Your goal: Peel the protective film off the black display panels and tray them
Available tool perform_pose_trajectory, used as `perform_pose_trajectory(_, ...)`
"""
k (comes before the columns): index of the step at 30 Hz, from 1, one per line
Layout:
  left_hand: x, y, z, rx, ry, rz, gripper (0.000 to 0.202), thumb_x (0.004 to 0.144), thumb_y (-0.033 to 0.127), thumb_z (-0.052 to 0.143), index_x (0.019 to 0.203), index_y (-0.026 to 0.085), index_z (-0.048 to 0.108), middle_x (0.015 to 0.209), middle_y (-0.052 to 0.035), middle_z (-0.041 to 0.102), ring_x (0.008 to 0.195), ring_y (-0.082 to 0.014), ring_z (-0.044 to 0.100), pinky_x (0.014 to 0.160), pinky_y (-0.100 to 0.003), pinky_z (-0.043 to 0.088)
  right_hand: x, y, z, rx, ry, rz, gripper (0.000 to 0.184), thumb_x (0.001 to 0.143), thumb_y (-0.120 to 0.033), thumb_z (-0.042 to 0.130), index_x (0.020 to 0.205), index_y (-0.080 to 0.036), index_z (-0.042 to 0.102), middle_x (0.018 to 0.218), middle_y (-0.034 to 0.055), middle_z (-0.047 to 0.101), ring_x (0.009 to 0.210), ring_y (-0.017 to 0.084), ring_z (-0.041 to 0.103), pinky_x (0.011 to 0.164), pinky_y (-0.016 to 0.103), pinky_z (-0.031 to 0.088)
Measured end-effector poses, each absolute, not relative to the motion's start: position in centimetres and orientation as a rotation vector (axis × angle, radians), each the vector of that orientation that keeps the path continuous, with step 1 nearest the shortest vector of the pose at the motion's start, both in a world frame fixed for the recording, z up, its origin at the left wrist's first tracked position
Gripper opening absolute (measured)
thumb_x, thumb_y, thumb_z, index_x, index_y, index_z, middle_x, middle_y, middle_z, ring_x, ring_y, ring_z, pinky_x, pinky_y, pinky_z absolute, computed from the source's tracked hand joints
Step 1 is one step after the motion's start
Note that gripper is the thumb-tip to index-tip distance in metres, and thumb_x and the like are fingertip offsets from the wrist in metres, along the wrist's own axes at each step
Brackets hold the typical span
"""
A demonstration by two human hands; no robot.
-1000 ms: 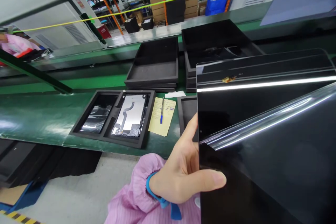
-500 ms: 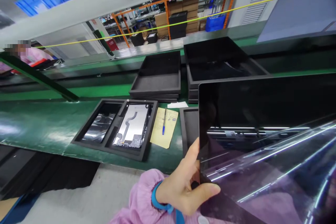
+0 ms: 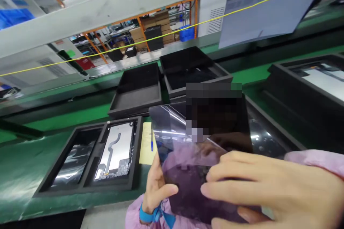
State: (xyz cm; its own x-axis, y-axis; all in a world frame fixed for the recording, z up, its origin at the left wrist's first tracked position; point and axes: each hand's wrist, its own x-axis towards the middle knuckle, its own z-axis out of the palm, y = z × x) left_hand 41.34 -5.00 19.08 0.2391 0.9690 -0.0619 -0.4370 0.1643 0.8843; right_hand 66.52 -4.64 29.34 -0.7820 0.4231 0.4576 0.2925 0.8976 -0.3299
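While our left grip (image 3: 157, 186) is pinching the dark panel (image 3: 188, 189) edgewise over the tabletop's (image 3: 21, 171) near edge, our right grip (image 3: 274, 186) is lying flat across it — clamping or not, we cannot tell. So thin a hold is probably risking a slip — or smudges.

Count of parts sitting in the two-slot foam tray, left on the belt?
2, both in the foam tray: a dark glossy panel in its left slot, a silver-backed panel with a flex cable in its right. Any beneath would be hidden.
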Motion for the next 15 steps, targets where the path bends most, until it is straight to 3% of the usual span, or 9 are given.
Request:
perform_pose_trajectory(3, 41.2, -5.8, 18.9, 0.809, 0.855, 1.199, 0.077, 0.057, 0.022, 0.083, 0.126, 0.044, 0.058, 0.119, 0.0064, 0.070, 0.116, -0.0253, 0.062, 0.097, -0.031, 0.051, 64.9, -5.5, 29.3, -0.496, -2.539, 0.415, 0.025, 0.083, -0.024, 0.061, 0.108, -0.018, 0.065, 0.109, 0.0053, 0.063, 0.097, 0.011, 0.061, 0.087, 0.017, 0.053)
perform_pose_trajectory(6, 41.1, -6.4, 18.9, 0.799, 0.842, 1.197, 0.077, 0.056, 0.024, 0.083, 0.127, 0.042, 0.057, 0.113, 0.0047, 0.073, 0.106, -0.0265, 0.067, 0.091, -0.034, 0.054, 64.3, -6.3, 29.3, -0.498, -2.647, 0.248, 0.020, 0.084, -0.022, 0.057, 0.100, -0.020, 0.068, 0.117, 0.0020, 0.061, 0.109, 0.010, 0.057, 0.097, 0.015, 0.050)
perform_pose_trajectory(9, 41.3, -6.3, 19.5, 0.783, 0.784, 1.221, 0.073, 0.057, 0.025, 0.083, 0.123, 0.043, 0.060, 0.113, 0.0064, 0.072, 0.109, -0.0251, 0.066, 0.097, -0.034, 0.052, 64.9, -5.9, 30.3, -0.439, -2.749, 0.036, 0.022, 0.088, -0.021, 0.047, 0.090, -0.022, 0.069, 0.133, -0.0040, 0.052, 0.132, 0.009, 0.039, 0.111, 0.015, 0.038)
perform_pose_trajectory(12, 41.8, -4.9, 20.7, 0.767, 0.745, 1.257, 0.068, 0.059, 0.025, 0.081, 0.123, 0.037, 0.063, 0.118, 0.0045, 0.070, 0.120, -0.0277, 0.059, 0.104, -0.036, 0.046, 66.4, -3.6, 32.1, -0.382, -2.764, 0.074, 0.020, 0.088, -0.017, 0.048, 0.079, -0.015, 0.066, 0.139, 0.0053, 0.046, 0.142, 0.014, 0.023, 0.120, 0.026, 0.027)
perform_pose_trajectory(15, 42.4, -2.5, 21.8, 0.878, 0.867, 1.335, 0.050, 0.072, 0.030, 0.071, 0.122, 0.029, 0.065, 0.128, 0.0017, 0.065, 0.134, -0.0288, 0.045, 0.113, -0.037, 0.036, 67.5, -0.1, 32.9, -0.375, -2.673, 0.039, 0.015, 0.088, -0.017, 0.056, 0.074, -0.014, 0.060, 0.124, 0.0084, 0.058, 0.137, 0.021, 0.033, 0.113, 0.037, 0.036)
